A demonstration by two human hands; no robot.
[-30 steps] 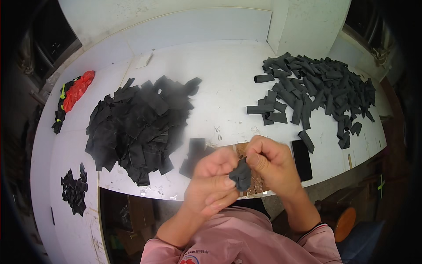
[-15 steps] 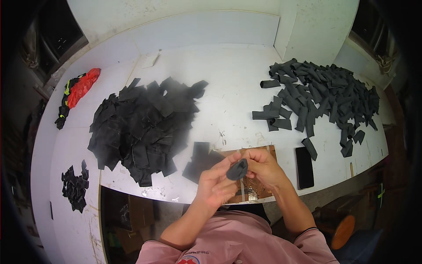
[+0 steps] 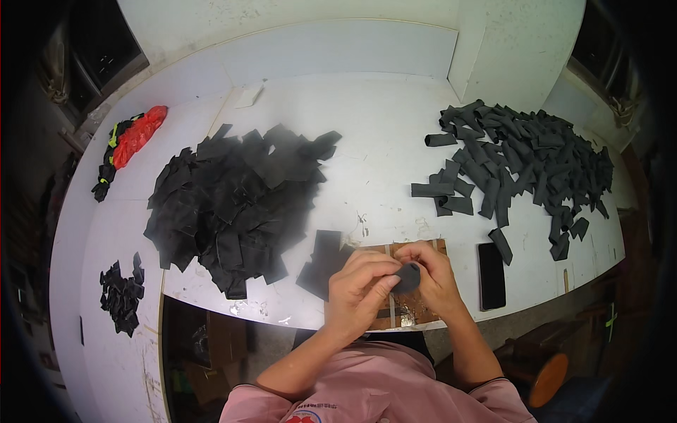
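Between my two hands, above the table's near edge, is a small dark grey fabric tube point(image 3: 407, 279). My left hand point(image 3: 361, 285) pinches it with thumb and fingers from the left. From the other side, the curled fingers of my right hand point(image 3: 435, 280) grip it too. Under my hands lies a brown board point(image 3: 423, 311) with strips of tape across it. A few flat black fabric pieces point(image 3: 319, 264) rest beside my left hand. Farther left spreads a large heap of flat black pieces point(image 3: 229, 201). Similar dark tubes point(image 3: 532, 155) are piled at the far right.
A black phone point(image 3: 491, 276) lies right of the board, touched by one loose tube point(image 3: 501, 245). At far left are a red plastic bag point(image 3: 139, 136) and a small pile of black scraps point(image 3: 122, 296). An orange round stool point(image 3: 549, 379) stands below the table.
The held tube has moved slightly right and turned, its opening now facing differently. My left fingers have shifted their grip, with the thumb now pressed against the fabric.
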